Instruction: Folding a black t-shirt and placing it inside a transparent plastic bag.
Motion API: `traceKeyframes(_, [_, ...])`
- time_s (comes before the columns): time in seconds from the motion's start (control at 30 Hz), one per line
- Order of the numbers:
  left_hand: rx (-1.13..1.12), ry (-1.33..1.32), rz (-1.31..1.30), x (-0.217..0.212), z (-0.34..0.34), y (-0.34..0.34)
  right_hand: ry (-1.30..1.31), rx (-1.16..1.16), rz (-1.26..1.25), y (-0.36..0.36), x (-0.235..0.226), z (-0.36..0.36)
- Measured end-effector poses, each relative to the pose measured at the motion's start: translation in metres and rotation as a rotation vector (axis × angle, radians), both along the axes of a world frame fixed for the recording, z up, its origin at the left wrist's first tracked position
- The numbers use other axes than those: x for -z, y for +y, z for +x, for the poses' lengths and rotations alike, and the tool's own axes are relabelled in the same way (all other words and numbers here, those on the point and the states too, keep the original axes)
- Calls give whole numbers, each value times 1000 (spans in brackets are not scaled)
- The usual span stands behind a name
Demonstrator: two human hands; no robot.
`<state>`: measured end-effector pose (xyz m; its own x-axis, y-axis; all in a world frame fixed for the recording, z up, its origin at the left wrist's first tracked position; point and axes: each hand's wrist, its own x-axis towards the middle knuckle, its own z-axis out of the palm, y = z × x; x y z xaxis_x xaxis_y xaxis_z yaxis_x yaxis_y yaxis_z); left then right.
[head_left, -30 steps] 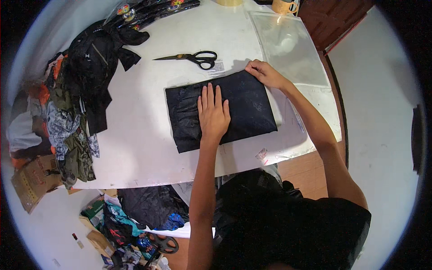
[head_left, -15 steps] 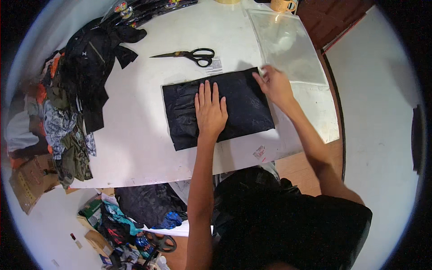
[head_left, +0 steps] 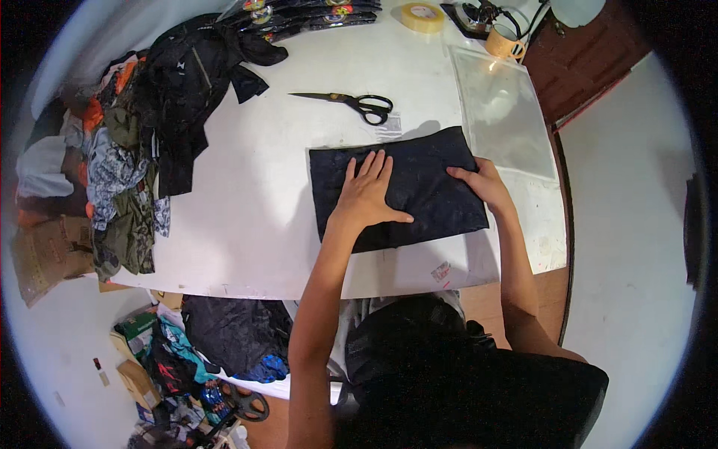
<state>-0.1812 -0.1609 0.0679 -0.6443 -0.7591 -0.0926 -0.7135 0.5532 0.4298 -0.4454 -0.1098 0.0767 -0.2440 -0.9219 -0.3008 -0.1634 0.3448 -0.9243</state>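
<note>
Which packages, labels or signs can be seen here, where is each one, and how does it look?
Clear plastic bag: flat, rectangular, at the table's right side.
Packaged items: dark, glossy, with colourful spots, at the far edge.
Small label: pale, beside the scissors.
Small sticker: white and red, near the front edge.

**Both hands flat on folded black cloth**

At frame centre, the left hand [head_left: 368,193] presses the folded black garment [head_left: 400,196] on the white table [head_left: 254,224]; the right hand [head_left: 485,183] rests on its right edge. Black-handled scissors [head_left: 351,102] lie just above.
</note>
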Motion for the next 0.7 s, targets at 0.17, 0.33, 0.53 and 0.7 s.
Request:
traceKeyframes(0.17, [58,8,-46,8,-11,2,124,-62,-40,-8,-35,-6])
traceKeyframes(0.33, [53,33,-61,10,-37,6,459,-114,-98,-10,-81,10])
traceKeyframes(0.53, [-23,-14,-184,10,-57,13,918,-185,-85,-13,-110,73])
traceKeyframes(0.7, [-27,-16,-223,-8,-33,23,1010,-167,-86,-17,-106,92])
